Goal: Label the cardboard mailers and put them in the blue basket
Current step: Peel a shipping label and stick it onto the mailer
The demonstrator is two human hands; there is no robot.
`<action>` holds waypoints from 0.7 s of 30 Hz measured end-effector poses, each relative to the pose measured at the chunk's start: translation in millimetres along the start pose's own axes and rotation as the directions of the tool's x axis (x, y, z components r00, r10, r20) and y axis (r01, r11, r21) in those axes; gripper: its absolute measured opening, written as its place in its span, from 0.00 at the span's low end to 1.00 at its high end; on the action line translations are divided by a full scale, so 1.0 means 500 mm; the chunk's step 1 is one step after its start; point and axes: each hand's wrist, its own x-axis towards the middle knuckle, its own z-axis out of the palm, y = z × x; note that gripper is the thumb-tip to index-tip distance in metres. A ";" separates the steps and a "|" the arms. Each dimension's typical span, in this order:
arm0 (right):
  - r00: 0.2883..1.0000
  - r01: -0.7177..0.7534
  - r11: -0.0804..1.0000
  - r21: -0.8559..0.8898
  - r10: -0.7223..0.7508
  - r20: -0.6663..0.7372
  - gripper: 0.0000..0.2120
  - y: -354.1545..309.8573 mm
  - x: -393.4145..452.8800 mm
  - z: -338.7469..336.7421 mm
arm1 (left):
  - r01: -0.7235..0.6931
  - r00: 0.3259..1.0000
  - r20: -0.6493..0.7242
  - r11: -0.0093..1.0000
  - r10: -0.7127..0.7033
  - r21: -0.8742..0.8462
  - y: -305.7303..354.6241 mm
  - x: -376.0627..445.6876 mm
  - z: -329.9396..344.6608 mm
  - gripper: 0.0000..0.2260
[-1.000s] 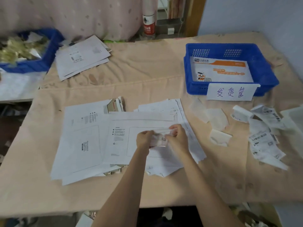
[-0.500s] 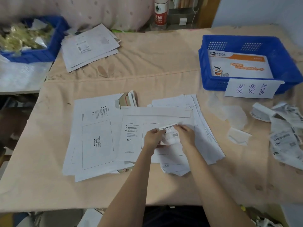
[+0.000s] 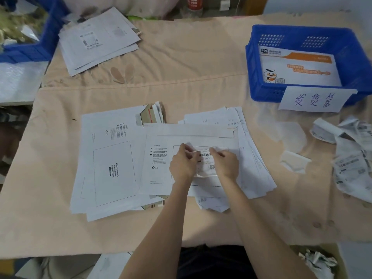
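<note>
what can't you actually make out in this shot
- Shipping label, head view: small and partly covered by the left hand and right hand; only a barcode shows, its text is unreadable.
- Top mailer: its printed lines are too small to read.
- Mailer in the blue basket: its orange text is blurred.
- Far-left blue bin: cut off by the frame edge, contents blurred.

Peach cloth-covered table (image 3: 191,67), pale wall (image 3: 322,5)
</note>
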 end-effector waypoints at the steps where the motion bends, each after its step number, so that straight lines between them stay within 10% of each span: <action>1: 1.000 0.003 1.000 -0.015 -0.003 -0.012 0.18 0.000 -0.001 0.002 | -0.001 1.000 -0.007 1.000 0.001 0.006 -0.001 0.003 0.001 0.10; 21: 0.996 -0.005 0.996 -0.085 -0.003 -0.089 0.13 0.004 0.020 0.020 | 0.007 1.000 -0.031 0.984 -0.001 0.180 0.012 0.039 0.019 0.09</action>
